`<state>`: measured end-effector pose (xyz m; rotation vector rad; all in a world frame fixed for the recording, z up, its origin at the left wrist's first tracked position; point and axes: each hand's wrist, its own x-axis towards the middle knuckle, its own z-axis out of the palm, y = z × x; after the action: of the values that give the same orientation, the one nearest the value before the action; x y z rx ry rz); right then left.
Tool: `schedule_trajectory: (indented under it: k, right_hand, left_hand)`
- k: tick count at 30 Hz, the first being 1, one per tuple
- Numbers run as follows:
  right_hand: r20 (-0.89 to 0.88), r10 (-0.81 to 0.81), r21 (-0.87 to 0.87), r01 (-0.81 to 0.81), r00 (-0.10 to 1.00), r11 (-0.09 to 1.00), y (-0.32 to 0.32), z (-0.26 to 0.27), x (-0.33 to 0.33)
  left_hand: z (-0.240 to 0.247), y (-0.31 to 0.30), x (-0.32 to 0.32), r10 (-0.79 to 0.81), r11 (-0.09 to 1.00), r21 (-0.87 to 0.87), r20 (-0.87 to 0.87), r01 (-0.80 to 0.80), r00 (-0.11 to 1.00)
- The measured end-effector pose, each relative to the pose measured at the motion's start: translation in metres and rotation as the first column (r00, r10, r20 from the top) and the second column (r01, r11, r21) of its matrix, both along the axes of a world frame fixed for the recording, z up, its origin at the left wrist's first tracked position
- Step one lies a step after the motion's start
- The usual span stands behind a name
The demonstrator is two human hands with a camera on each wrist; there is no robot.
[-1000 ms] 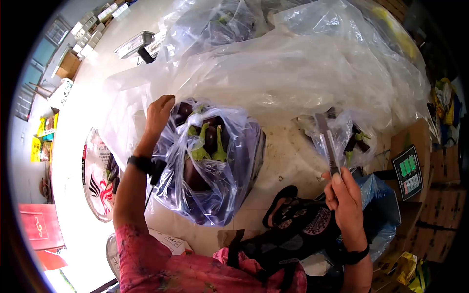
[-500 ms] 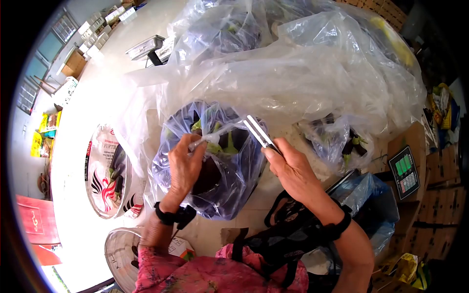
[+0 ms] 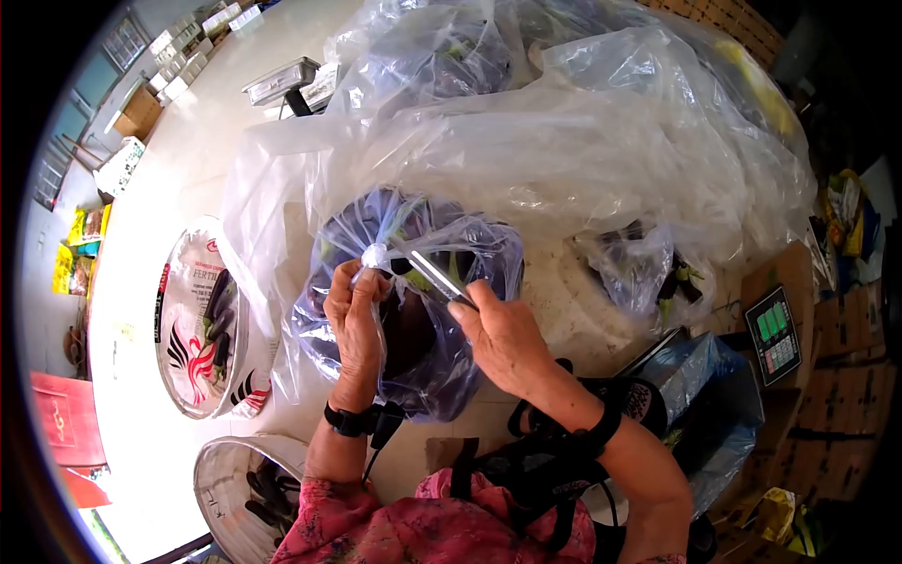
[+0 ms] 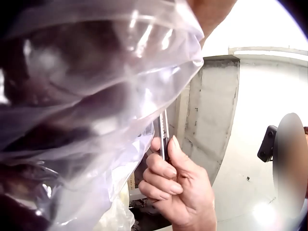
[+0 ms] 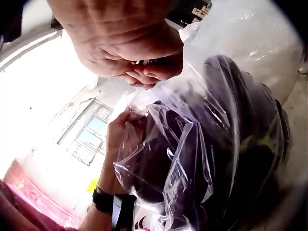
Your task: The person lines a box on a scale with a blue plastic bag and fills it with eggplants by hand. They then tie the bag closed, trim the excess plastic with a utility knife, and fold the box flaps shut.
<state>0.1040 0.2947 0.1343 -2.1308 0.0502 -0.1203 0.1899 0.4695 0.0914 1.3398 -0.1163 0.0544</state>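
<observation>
In the head view, a clear plastic bag (image 3: 456, 381) full of dark eggplants (image 3: 406, 329) sits on the table before me. My left hand (image 3: 355, 324) pinches the bag's gathered, knotted neck (image 3: 375, 255). Beside it, my right hand (image 3: 507, 343) grips a slim metal tool (image 3: 434, 273) with two parallel bars, whose tip points at the neck. The left wrist view shows the right hand (image 4: 185, 190) with fingers curled round the tool (image 4: 162, 137), behind the bag. In the right wrist view, the left hand (image 5: 118, 132) holds the bunched plastic below the right hand (image 5: 125, 41).
A large plastic sheet (image 3: 564, 141) covers the far side. On the left stand a printed sack (image 3: 193, 282) and a bucket (image 3: 221, 508), both holding eggplants. On the right are a smaller bag (image 3: 634, 273), a scale display (image 3: 773, 336) and a blue plastic liner (image 3: 705, 376).
Both hands have come together at the bag's neck: the left moved right and down to it, the right brought the metal tool leftward. The neck now shows a tight knot.
</observation>
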Motion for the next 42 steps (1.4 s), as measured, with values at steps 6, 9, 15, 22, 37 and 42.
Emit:
schedule_trajectory:
  k: [6,9,15,22,37,42]
  right_hand:
    - [0.018,0.002,-0.302,0.004,1.0,0.953,0.029,-0.002,0.015]
    - [-0.001,0.015,-0.318,-0.015,1.0,0.948,0.038,-0.009,0.016]
    - [-0.083,0.038,-0.374,-0.066,0.996,0.925,0.047,-0.006,0.009]
    - [0.013,0.144,-0.271,-0.135,0.989,0.953,0.047,-0.017,0.033]
    - [-0.169,0.08,0.014,-0.078,0.982,0.997,0.034,-0.014,-0.004]
    - [-0.067,0.077,-0.047,-0.08,0.995,0.996,0.04,-0.025,0.023]
  left_hand:
    - [0.0,-0.001,-0.004,0.033,0.999,0.0,0.008,-0.033,0.999]
    - [-0.009,0.002,-0.002,0.034,0.989,-0.142,-0.002,-0.033,0.999]
    - [-0.006,0.003,-0.005,0.068,0.994,-0.086,-0.016,-0.069,0.998]
    - [-0.01,0.002,-0.011,0.156,0.982,-0.11,-0.008,-0.155,0.988]
    - [-0.003,-0.009,-0.024,0.26,0.963,0.057,0.048,-0.262,0.964]
    - [0.0,-0.007,-0.021,0.228,0.973,-0.044,-0.005,-0.228,0.974]
